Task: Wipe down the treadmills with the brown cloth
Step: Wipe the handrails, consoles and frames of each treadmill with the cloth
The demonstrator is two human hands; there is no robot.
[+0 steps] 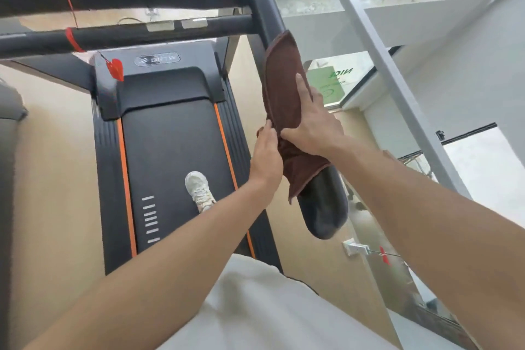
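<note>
Cloth point(284, 99) under right-hand fingers point(302, 88)

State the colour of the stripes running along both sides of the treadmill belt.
Orange stripes, one on each side of the black belt, seen best in the head view.

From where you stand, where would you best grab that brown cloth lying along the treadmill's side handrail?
Probably at the near end of the brown cloth, where it bunches and hangs off the handrail; the left hand already pinches an edge there. Come from the belt side, where that edge sits. Farther up it lies flat under the right hand, leaving nothing to pinch.
</note>
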